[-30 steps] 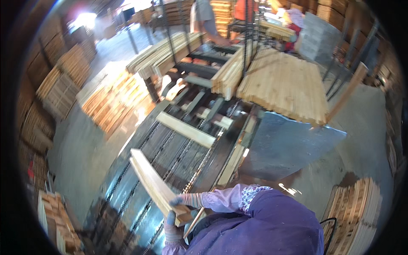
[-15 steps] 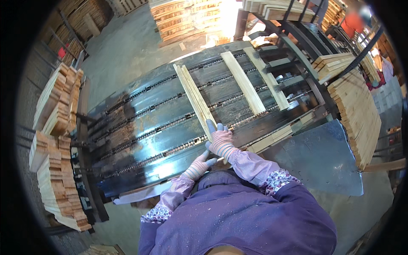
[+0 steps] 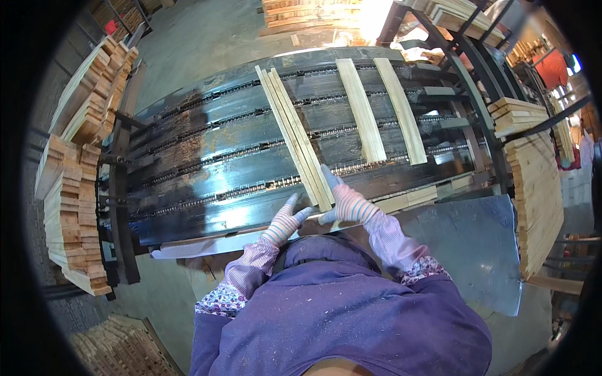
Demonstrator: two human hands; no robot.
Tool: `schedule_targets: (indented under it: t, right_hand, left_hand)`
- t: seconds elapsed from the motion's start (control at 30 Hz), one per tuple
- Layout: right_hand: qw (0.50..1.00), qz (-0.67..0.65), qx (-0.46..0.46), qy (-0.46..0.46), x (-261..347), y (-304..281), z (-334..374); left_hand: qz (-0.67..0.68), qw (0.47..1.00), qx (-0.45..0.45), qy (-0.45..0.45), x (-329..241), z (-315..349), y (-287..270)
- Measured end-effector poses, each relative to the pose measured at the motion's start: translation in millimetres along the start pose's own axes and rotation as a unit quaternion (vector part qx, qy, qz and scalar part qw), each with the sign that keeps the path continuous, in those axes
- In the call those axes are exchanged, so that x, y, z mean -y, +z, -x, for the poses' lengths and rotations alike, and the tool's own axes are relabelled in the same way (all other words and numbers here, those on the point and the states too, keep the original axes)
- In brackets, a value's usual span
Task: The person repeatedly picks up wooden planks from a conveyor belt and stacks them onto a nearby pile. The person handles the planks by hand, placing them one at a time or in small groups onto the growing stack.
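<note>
The wooden strips [image 3: 291, 135], which half a second ago lie under a pressing right hand, are now freed and lightly fanned, with thin seams showing between them. They rest crosswise on the chain table [image 3: 207, 178], about midway along its length, spanning its chains [image 3: 273, 185] from near the far edge to the near edge. This suggests that the setting-down is done and only the spacing of the strips is in play.

The left hand [image 3: 283, 227] is spread and holds nothing, at the table's near edge, just left of the strips' near end. The right hand [image 3: 354, 203] is also spread, thumb by that near end and forefinger along the strips' right side (whether it touches the wood or hovers beside it, I cannot tell).

To the right along the table, a first board [image 3: 362, 109] and a second board [image 3: 401, 113] lie roughly parallel to the strips, each apart from the next. The gap to the first board is modest; the widest open stretch runs left, toward the table's left end. Beyond that end, stacked lumber [image 3: 74, 235] limits reach; off the near right corner, a grey sheet [image 3: 464, 250] does. Along the near edge, pale battens [image 3: 401, 202] border the right half.
</note>
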State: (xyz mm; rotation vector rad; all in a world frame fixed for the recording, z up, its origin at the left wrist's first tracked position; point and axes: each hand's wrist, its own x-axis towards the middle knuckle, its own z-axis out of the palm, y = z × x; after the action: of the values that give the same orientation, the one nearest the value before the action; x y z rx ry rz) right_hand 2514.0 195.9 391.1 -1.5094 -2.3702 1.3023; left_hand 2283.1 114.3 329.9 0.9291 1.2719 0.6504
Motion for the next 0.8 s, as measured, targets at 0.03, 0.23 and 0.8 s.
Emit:
schedule_targets:
  t: [0.03, 0.23, 0.8]
  right_hand:
    - [0.999, 0.028, 0.029, 0.035, 18, -6, 8]
    - [0.998, 0.061, -0.014, 0.012, 18, 32, -33]
    - [0.914, -0.371, -0.148, -0.071, 123, 47, -109]
  left_hand:
    - [-0.009, 1.000, -0.029, 0.000, 0, 0, -4]
    - [-0.077, 0.995, -0.055, 0.040, 13, 4, -11]
    - [-0.142, 0.963, -0.114, 0.197, -32, 194, -126]
